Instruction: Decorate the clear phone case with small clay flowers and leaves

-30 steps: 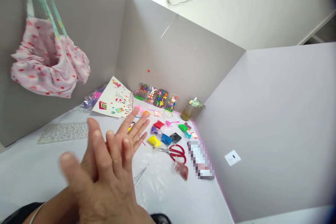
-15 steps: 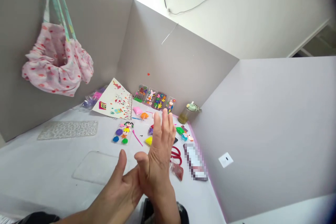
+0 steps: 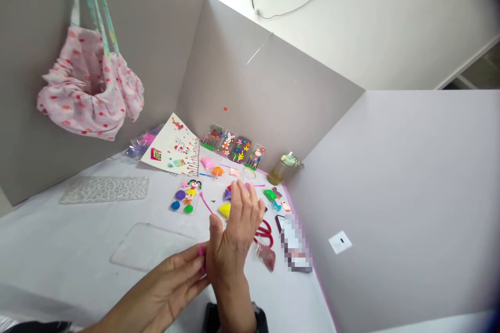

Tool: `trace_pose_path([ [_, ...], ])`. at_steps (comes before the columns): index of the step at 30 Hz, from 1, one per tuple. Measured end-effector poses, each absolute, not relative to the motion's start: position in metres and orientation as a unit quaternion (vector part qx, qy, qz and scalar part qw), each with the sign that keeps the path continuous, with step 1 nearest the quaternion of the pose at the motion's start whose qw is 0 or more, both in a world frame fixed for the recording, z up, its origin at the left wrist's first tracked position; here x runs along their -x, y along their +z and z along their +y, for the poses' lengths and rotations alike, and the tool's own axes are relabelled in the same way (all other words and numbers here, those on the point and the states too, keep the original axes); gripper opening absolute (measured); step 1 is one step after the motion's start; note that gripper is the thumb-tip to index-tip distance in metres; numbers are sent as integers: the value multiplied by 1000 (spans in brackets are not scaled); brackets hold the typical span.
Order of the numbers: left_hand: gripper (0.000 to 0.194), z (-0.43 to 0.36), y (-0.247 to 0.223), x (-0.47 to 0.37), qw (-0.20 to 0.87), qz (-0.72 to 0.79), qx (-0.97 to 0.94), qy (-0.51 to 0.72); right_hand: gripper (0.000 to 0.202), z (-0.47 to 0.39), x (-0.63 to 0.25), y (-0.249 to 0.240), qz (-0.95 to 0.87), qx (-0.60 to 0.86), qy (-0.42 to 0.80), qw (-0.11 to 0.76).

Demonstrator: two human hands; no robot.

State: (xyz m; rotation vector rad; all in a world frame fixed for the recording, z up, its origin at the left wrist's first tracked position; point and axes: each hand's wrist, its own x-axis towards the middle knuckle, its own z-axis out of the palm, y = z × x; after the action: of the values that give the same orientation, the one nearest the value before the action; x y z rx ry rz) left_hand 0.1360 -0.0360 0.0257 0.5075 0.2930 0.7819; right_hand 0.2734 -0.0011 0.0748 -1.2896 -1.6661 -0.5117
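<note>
My left hand (image 3: 172, 276) reaches in from the lower left, fingers bent together around a small strip of pink clay (image 3: 202, 258). The pink strip stands upright at its fingertips, against the heel of my right palm. My right hand (image 3: 236, 231) is raised with its fingers stretched and its thumb apart. Behind it lie a yellow clay packet (image 3: 224, 210) and red-handled scissors (image 3: 265, 233), both partly covered. Left of the hands, a clear phone case (image 3: 144, 244) rests on the white table. Beyond it sits a small clear sheet with a clay doll (image 3: 192, 187) and colored discs.
A textured clear mat (image 3: 105, 190) lies at left. Decorated cases (image 3: 241, 148) lean on the back wall beside a drawing (image 3: 175, 151). A bottle (image 3: 281, 169), a blurred phone (image 3: 295, 244) and a reddish packet (image 3: 266, 257) are at right. A pink cloth bag (image 3: 89, 104) hangs at left.
My left hand's fingers have closed from a spread pose, and a pink strip now shows at their tips. The right hand has tilted and lowered slightly. The camera view has shifted a little.
</note>
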Motion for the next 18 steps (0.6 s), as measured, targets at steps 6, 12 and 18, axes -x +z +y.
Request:
trace_pose_path([
  [6,82,-21,31,-112,798,281,-384,370,36,-28,-276,60,-630,516,87,574],
  [12,35,-5,9,-79,584,360,-644,340,22,-54,-268,43,-607,508,306,529],
  [18,20,-6,8,-61,492,413,-669,375,13,-48,-261,30,-515,537,420,520],
])
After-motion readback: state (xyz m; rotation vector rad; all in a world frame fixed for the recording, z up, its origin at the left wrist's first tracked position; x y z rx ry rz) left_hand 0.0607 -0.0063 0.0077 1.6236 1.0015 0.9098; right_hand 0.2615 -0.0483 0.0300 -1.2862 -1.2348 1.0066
